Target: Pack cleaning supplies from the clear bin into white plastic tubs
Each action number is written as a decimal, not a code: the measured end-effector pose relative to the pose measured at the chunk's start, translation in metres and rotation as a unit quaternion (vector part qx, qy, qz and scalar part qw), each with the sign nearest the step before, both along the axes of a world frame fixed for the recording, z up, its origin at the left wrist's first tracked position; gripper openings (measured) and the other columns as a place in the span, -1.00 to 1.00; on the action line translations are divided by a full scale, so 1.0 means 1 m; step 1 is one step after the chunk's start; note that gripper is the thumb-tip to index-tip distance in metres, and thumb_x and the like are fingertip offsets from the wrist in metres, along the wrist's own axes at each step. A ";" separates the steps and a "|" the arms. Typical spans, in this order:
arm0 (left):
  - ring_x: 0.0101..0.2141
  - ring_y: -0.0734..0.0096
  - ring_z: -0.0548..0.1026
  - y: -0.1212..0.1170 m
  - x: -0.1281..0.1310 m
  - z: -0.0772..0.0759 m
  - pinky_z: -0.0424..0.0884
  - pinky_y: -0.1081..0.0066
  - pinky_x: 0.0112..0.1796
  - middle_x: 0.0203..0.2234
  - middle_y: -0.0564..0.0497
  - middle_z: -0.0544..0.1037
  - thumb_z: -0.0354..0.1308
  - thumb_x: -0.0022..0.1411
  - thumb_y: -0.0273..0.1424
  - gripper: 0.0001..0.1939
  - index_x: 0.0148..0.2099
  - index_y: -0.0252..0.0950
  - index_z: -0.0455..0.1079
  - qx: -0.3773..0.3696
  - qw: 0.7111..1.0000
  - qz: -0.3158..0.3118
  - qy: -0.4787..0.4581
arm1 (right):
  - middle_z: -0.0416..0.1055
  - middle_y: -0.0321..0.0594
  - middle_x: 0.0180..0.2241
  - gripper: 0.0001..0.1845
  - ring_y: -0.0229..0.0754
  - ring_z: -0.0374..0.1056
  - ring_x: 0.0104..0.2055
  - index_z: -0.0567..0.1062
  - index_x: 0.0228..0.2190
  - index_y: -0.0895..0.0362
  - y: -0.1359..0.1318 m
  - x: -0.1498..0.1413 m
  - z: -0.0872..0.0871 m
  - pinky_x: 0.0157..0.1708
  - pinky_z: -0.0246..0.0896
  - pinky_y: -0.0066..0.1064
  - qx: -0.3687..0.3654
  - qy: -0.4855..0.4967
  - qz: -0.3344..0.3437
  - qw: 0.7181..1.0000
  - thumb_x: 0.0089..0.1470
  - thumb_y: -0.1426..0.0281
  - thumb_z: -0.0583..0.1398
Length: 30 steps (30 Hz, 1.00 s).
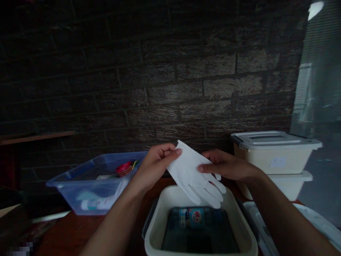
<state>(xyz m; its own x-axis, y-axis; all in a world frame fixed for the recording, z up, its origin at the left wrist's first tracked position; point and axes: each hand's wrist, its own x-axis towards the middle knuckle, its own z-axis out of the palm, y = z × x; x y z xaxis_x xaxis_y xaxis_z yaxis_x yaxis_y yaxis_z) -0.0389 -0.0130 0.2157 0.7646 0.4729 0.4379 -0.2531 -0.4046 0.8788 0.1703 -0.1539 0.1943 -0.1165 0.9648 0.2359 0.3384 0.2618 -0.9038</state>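
Observation:
Between my two hands hangs a white glove (190,169), its cuff up and its fingers pointing down to the right. My left hand (157,161) pinches the cuff's left corner between thumb and fingers. On the glove's right side, my right hand (220,165) grips the edge with the thumb on top. Below the glove stands an open cream-coloured bin (153,236). Inside it lies a bottle (191,217) with a blue label, on dark contents that I cannot make out.
To the left is a translucent blue tub (71,192) holding a red basket (124,168) and a white bottle (98,203). Two stacked cream boxes (269,158) stand at the right, beside a pale lid (317,217). A dark brick wall (170,81) rises behind.

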 end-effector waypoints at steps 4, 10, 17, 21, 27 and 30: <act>-0.55 0.54 0.38 -0.003 -0.003 0.008 0.23 0.56 -0.52 -0.55 0.09 0.50 0.31 0.25 -0.20 -0.71 -0.31 -0.36 0.48 0.016 1.000 0.013 0.013 | 0.46 -0.29 -0.36 -0.50 -0.33 0.27 -0.45 0.52 -0.09 0.23 -0.003 0.005 0.002 -0.49 0.14 -0.54 -0.011 0.024 0.009 1.000 0.08 0.12 0.38; -0.59 0.48 0.41 -0.012 -0.020 0.023 0.40 0.50 -0.57 -0.57 0.09 0.48 0.27 0.27 -0.13 -0.65 -0.29 -0.36 0.45 0.027 0.996 0.013 0.087 | 0.44 -0.34 -0.38 -0.51 -0.33 0.28 -0.45 0.48 -0.17 0.20 -0.010 0.005 0.004 -0.49 0.12 -0.54 0.002 0.021 0.015 1.000 0.03 0.09 0.39; -0.53 0.42 0.50 -0.012 -0.051 -0.008 0.56 0.39 -0.49 -0.51 0.04 0.52 0.29 0.24 -0.10 -0.62 -0.23 -0.36 0.43 -0.002 0.980 0.006 0.198 | 0.43 -0.31 -0.37 -0.57 -0.29 0.29 -0.40 0.49 -0.23 0.21 -0.005 0.002 -0.011 -0.46 0.14 -0.52 -0.024 -0.046 0.004 0.999 0.05 0.11 0.36; -0.54 0.42 0.51 -0.014 -0.058 -0.028 0.54 0.41 -0.48 -0.49 -0.01 0.55 0.28 0.24 -0.07 -0.57 -0.13 -0.38 0.45 -0.045 0.973 -0.001 0.225 | 0.44 -0.28 -0.36 -0.62 -0.27 0.28 -0.38 0.54 -0.25 0.22 -0.007 -0.002 -0.014 -0.46 0.14 -0.52 -0.043 -0.110 -0.001 0.993 0.05 0.16 0.36; -0.53 0.39 0.54 -0.021 -0.051 -0.033 0.53 0.43 -0.51 -0.47 -0.06 0.58 0.28 0.23 -0.08 -0.55 -0.09 -0.39 0.49 -0.090 0.964 -0.053 0.246 | 0.44 -0.27 -0.40 -0.64 -0.26 0.26 -0.41 0.57 -0.26 0.22 -0.019 -0.009 -0.011 -0.49 0.11 -0.52 -0.086 -0.182 -0.009 0.979 0.11 0.14 0.29; -0.54 0.42 0.52 -0.021 -0.044 -0.034 0.51 0.46 -0.53 -0.49 -0.03 0.55 0.30 0.21 -0.14 -0.58 -0.11 -0.42 0.49 -0.082 0.959 -0.086 0.258 | 0.43 -0.29 -0.42 -0.66 -0.28 0.24 -0.43 0.57 -0.27 0.21 -0.020 -0.011 -0.008 -0.51 0.09 -0.52 -0.114 -0.212 -0.003 0.971 0.14 0.15 0.25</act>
